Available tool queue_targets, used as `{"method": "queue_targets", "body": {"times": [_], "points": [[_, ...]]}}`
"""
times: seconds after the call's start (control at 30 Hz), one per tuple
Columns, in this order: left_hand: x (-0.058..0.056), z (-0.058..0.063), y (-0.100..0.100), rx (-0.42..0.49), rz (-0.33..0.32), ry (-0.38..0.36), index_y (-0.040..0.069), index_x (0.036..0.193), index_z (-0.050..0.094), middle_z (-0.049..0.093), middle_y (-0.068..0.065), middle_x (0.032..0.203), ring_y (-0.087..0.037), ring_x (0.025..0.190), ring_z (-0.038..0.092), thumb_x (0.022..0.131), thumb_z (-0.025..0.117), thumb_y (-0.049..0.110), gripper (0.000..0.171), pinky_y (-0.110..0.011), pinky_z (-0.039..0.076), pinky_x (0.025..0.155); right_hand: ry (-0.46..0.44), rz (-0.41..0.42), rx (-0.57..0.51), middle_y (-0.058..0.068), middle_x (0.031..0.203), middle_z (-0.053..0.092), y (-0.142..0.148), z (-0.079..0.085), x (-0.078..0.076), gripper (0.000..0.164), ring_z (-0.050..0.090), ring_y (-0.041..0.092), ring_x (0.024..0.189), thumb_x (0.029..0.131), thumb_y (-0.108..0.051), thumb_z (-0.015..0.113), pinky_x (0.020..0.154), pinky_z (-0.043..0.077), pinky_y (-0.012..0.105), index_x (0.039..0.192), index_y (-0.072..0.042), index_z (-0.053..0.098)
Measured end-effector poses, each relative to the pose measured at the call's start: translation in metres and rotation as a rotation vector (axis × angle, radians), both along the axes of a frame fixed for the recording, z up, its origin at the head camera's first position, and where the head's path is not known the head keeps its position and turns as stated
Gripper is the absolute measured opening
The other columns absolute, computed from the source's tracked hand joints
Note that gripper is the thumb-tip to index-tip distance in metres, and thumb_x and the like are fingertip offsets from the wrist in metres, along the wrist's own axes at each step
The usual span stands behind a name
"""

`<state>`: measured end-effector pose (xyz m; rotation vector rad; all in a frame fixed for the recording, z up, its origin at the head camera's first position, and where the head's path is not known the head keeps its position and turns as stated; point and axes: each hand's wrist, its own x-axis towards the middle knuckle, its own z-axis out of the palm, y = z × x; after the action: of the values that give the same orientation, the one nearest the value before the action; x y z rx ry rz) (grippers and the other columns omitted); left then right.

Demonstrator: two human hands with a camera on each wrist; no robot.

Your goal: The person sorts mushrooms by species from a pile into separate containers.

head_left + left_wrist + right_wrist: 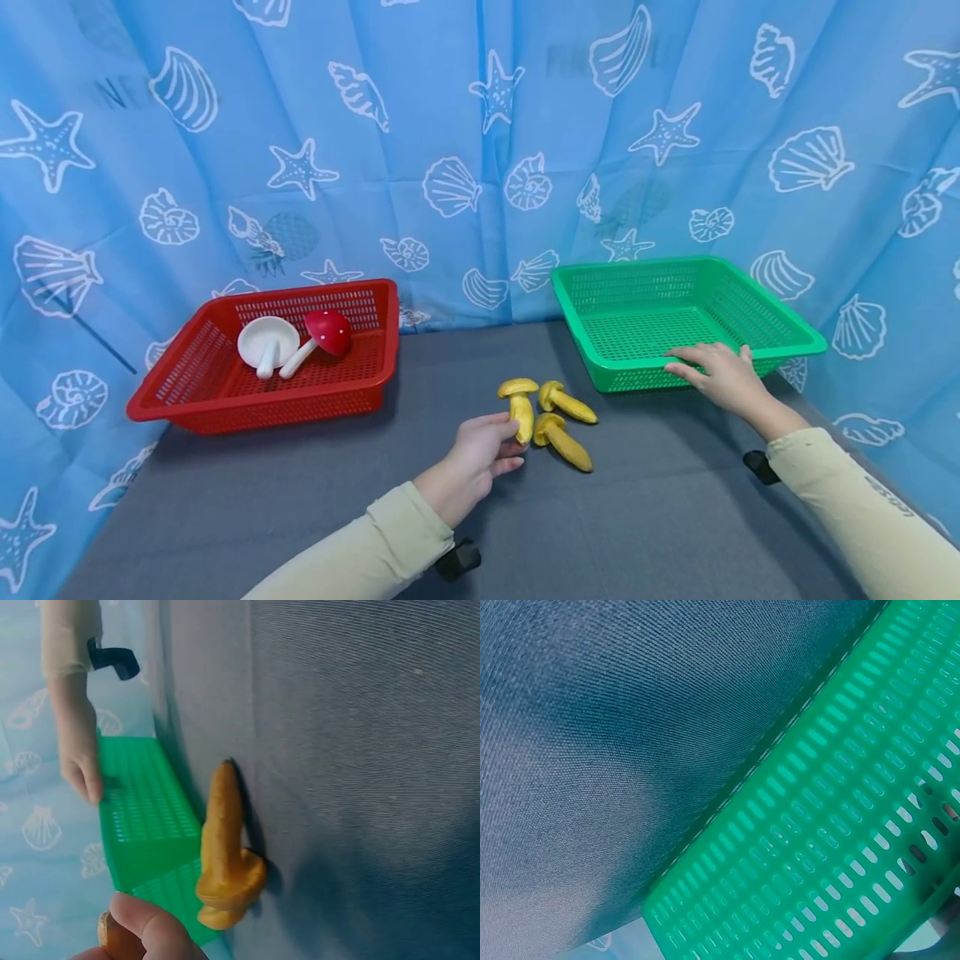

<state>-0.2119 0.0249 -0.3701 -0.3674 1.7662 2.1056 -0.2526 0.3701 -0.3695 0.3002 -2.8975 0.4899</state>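
Three yellow toy mushrooms lie on the grey table between two baskets. My left hand (504, 442) pinches the stem of the leftmost yellow mushroom (520, 407), which still lies on the cloth. In the left wrist view, my fingertips (150, 926) cover that mushroom (114, 941), and another yellow mushroom (225, 847) lies beside it. The other two yellow mushrooms (567, 403) (564, 446) lie just to the right. My right hand (701, 367) rests with straight fingers on the front rim of the green basket (780, 321), which holds nothing. The right wrist view shows only the green basket's wall (832, 847) and the table cloth (630, 750).
A red basket (187, 400) stands at the back left and holds a white mushroom (266, 342) and a red spotted mushroom (326, 331). A blue curtain printed with shells (480, 150) closes off the back and both sides. The right hand (79, 761) shows on the green basket (150, 817).
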Motion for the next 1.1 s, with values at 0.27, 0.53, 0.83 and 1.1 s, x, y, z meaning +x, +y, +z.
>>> {"method": "queue_targets", "body": {"times": [0.27, 0.53, 0.83, 1.1], "points": [[-0.006, 0.014, 0.013, 0.035, -0.039, 0.003, -0.005, 0.135, 0.051, 0.063, -0.017, 0.110, -0.015, 0.072, 0.060, 0.097, 0.058, 0.006, 0.040, -0.021, 0.051, 0.058, -0.001, 0.002, 0.000, 0.032, 0.128, 0.053, 0.002, 0.000, -0.001, 0.045, 0.037, 0.055, 0.121, 0.099, -0.036, 0.055, 0.095, 0.002, 0.081, 0.127, -0.001, 0.060], [-0.015, 0.022, 0.030, 0.058, -0.061, 0.012, -0.003, 0.133, 0.054, 0.065, -0.016, 0.106, -0.015, 0.072, 0.060, 0.097, 0.059, 0.006, 0.038, -0.021, 0.051, 0.058, 0.023, 0.015, 0.007, 0.032, 0.125, 0.055, 0.003, -0.002, -0.003, 0.043, 0.037, 0.056, 0.119, 0.100, -0.034, 0.055, 0.095, 0.003, 0.081, 0.126, 0.000, 0.060], [-0.029, 0.028, 0.050, 0.085, -0.061, 0.027, -0.002, 0.131, 0.056, 0.064, -0.013, 0.105, -0.016, 0.074, 0.061, 0.096, 0.060, 0.005, 0.036, -0.020, 0.050, 0.057, 0.054, 0.026, 0.022, 0.031, 0.120, 0.057, 0.003, -0.006, -0.001, 0.041, 0.040, 0.057, 0.115, 0.100, -0.032, 0.055, 0.094, 0.008, 0.080, 0.124, 0.001, 0.061], [-0.035, 0.034, 0.068, 0.142, -0.035, 0.021, -0.001, 0.127, 0.060, 0.066, -0.012, 0.098, -0.015, 0.071, 0.059, 0.094, 0.062, 0.005, 0.033, -0.019, 0.048, 0.055, 0.067, 0.042, 0.023, 0.031, 0.119, 0.057, 0.003, -0.006, -0.003, 0.039, 0.042, 0.057, 0.113, 0.099, -0.028, 0.056, 0.096, 0.011, 0.078, 0.122, 0.003, 0.061]]}}
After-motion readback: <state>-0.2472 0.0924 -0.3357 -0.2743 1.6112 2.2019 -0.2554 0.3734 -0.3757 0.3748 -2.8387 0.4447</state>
